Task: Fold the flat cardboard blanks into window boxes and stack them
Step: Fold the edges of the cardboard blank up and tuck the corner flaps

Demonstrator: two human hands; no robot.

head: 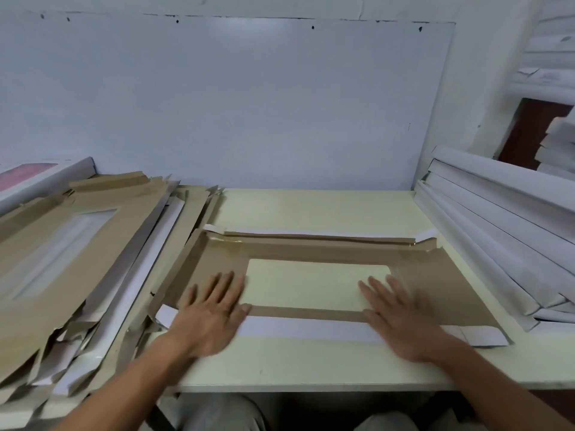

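Right at the near edge of the table (pixel 311 362), 2 bare forearms reach in and both hands land flat on the job. The left hand (pixel 211 312) lies palm down, fingers straight and spread, on the near-left part of the blank (pixel 441 287), fingertips at the left rim of the window cutout (pixel 311 284). The right hand (pixel 401 318) mirrors it, also flat and holding nothing, fingers reaching over the cutout's near-right corner. Both look slightly blurred.

Under the heels of both hands runs the near flap (pixel 311 329), white side up, already turned over onto the brown panel. That is the relation to watch: the blank's long axis runs left to right, parallel to the table's near edge, and the hands sit 1 at each end of that flap, about equally near to it. My read is they are pressing the crease, and the far flap (pixel 311 236), lying straight ahead of both sets of fingertips, looks only partly folded.

Further out, the pile of flat blanks (pixel 77 244) overhangs the table's left side, brown face up with a window showing. On the right edge, the stack of white boxes (pixel 497 231) lies slanted. Behind it all, a pale wall panel (pixel 249 104).
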